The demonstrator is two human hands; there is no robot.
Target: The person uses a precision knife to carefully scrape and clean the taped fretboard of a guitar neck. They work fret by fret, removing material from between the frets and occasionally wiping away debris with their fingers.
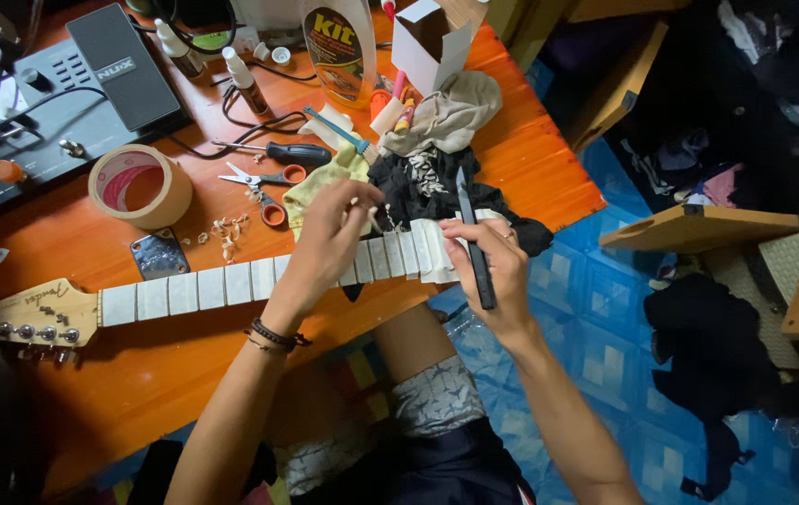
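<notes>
Head view: we are working on a guitar neck (194,290) lying across the orange bench (156,374), its fretboard masked with tape strips. Our left hand (329,238) is pressing down on the neck, fingers clenched on a small pale piece. Our right hand (498,266) is grasping a slim dark file (474,248) at the heel end, at three o'clock from the left. We judge fret dressing is underway; the next stroke calls for a steady neck.

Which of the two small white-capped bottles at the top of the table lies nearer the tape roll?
The left bottle, beside the black pedal, lies nearer the tape roll. The other bottle lies further right, toward the screwdriver.
</notes>
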